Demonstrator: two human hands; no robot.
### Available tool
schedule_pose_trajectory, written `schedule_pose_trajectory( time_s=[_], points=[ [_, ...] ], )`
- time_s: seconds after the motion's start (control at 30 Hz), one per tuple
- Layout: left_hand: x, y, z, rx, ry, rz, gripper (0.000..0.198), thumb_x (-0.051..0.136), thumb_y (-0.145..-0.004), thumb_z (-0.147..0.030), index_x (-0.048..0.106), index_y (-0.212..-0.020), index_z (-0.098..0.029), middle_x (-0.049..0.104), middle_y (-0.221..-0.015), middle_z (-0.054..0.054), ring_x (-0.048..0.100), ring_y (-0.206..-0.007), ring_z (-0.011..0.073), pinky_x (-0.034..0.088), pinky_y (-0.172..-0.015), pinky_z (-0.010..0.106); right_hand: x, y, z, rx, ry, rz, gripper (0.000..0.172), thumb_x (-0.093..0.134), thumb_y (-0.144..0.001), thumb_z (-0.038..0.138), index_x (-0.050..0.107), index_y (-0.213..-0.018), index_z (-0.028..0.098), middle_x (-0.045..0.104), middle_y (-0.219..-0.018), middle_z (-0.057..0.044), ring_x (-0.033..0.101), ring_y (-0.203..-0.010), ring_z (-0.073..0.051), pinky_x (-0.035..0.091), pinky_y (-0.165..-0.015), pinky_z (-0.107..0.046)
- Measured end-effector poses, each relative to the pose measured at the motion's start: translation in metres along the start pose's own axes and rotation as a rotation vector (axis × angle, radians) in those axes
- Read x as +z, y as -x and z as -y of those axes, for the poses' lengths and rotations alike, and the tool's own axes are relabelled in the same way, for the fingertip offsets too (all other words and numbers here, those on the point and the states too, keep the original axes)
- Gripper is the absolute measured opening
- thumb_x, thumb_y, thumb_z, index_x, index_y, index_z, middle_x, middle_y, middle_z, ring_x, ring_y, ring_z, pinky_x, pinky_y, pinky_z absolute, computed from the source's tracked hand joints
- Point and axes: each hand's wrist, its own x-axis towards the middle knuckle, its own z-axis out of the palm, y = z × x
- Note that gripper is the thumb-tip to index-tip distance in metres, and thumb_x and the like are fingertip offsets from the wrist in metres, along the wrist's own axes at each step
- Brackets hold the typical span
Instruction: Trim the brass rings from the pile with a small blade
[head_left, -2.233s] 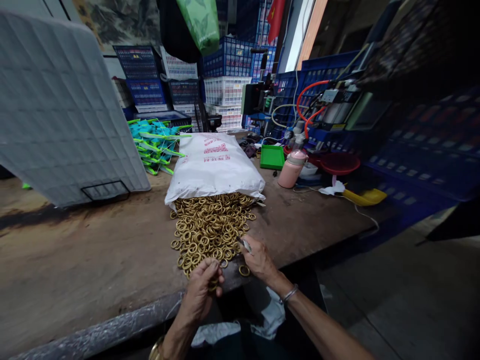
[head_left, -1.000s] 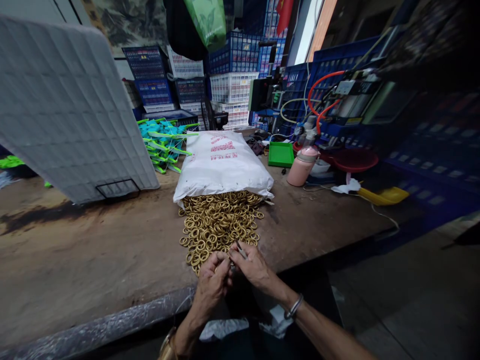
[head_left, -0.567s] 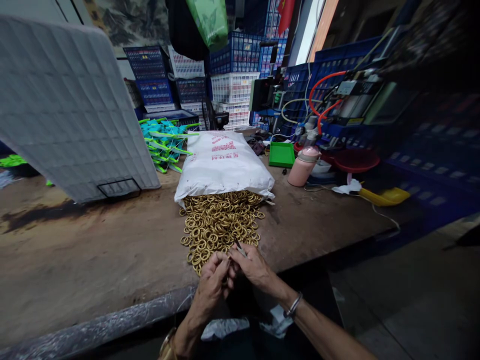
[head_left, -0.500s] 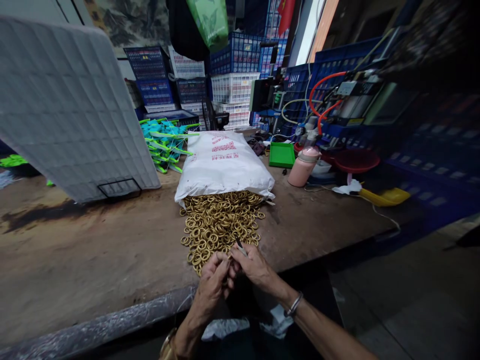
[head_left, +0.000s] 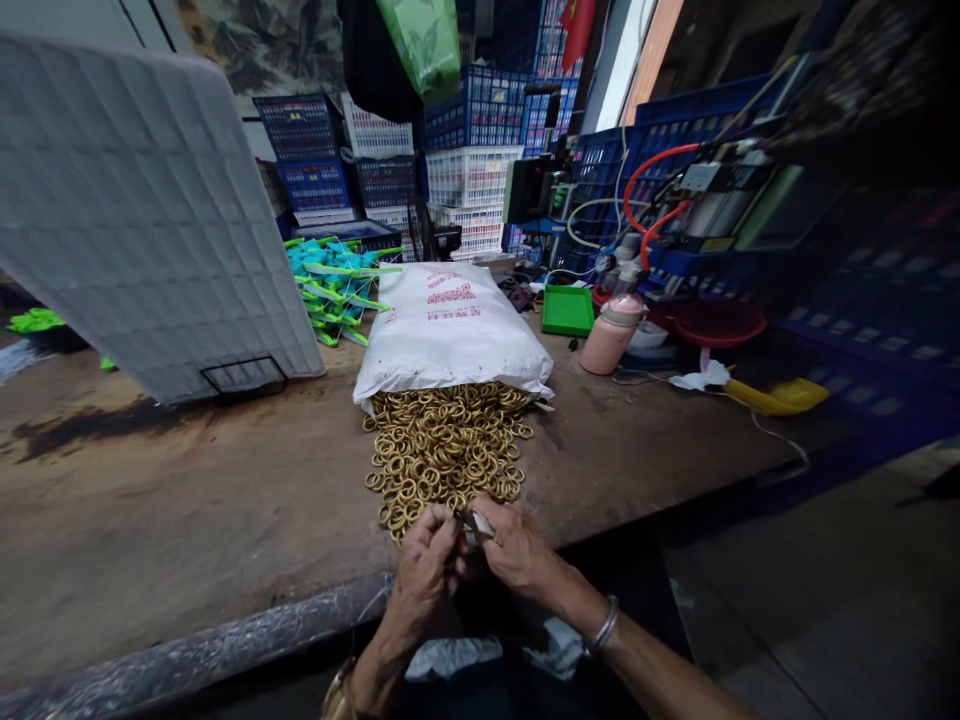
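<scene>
A heap of brass-coloured rings (head_left: 444,450) spills from the open mouth of a white sack (head_left: 450,325) lying on the brown workbench (head_left: 187,500). My left hand (head_left: 424,575) is closed at the near edge of the heap, its fingers pinched on a ring that is mostly hidden. My right hand (head_left: 517,550) is closed beside it, gripping a small metal tool (head_left: 475,521) whose tip points toward the left fingers. The two hands touch just in front of the bench edge.
A grey padded panel (head_left: 142,210) leans at the left. Teal and green plastic parts (head_left: 334,285) lie behind the sack. A green tray (head_left: 568,310), pink bottle (head_left: 611,335), red bowl (head_left: 720,322) and yellow scoop (head_left: 776,397) stand right. Stacked crates (head_left: 465,180) fill the back.
My right hand moved from the heap's right edge to meet my left hand. The tool now lies flatter, its tip at the left fingers. The camera view shifted slightly.
</scene>
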Motion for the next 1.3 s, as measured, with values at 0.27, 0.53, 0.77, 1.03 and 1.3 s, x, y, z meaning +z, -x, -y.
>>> schedule_pose_trajectory(
  time_s=[0.27,0.53,0.77,1.03,1.3],
  points=[
    [0.001,-0.002,0.003,0.058,-0.043,-0.019,0.035,0.062,-0.066,-0.048,0.045,-0.066,-0.018,0.050,-0.051,-0.006,0.039,-0.036,0.0033,0.027,-0.036,0.015,0.001,0.002,0.004,0.024,0.235,0.070,0.025,0.039,-0.061,0.004,0.048,-0.078,0.019,0.054,-0.064,0.000,0.044,-0.055,-0.012,0.021,-0.051,-0.023],
    [0.002,0.025,-0.020,0.013,0.039,0.120,0.026,0.059,-0.073,-0.041,0.044,-0.071,-0.020,0.053,-0.053,-0.005,0.041,-0.036,0.0047,0.023,-0.032,0.013,-0.023,0.004,-0.028,0.233,0.293,-0.049,0.021,0.039,-0.069,0.007,0.052,-0.081,0.019,0.057,-0.064,-0.002,0.050,-0.057,-0.013,0.024,-0.053,-0.023],
    [-0.002,0.013,-0.020,-0.033,0.203,0.065,0.028,0.058,-0.074,-0.040,0.051,-0.070,-0.014,0.057,-0.071,0.002,0.038,-0.042,0.0030,0.027,-0.034,0.014,-0.016,0.037,-0.040,0.174,0.192,-0.065,0.010,0.043,-0.080,0.023,0.049,-0.088,0.021,0.060,-0.075,-0.001,0.054,-0.065,-0.014,0.031,-0.057,-0.022],
    [-0.014,0.011,-0.011,-0.110,0.368,0.095,0.024,0.059,-0.073,-0.030,0.053,-0.092,-0.018,0.054,-0.070,-0.001,0.040,-0.044,0.0039,0.027,-0.035,0.014,0.011,0.045,-0.039,0.228,0.430,-0.044,0.018,0.044,-0.078,0.017,0.050,-0.094,0.022,0.058,-0.089,-0.003,0.053,-0.069,-0.015,0.030,-0.059,-0.024],
    [-0.011,0.008,0.008,-0.163,0.308,0.000,0.028,0.066,-0.066,-0.036,0.049,-0.065,-0.014,0.052,-0.064,-0.002,0.036,-0.040,0.0011,0.022,-0.034,0.013,0.006,0.027,-0.032,0.216,0.031,-0.096,0.011,0.040,-0.075,0.014,0.051,-0.076,0.018,0.053,-0.069,0.000,0.046,-0.063,-0.012,0.033,-0.059,-0.023]
  ],
)
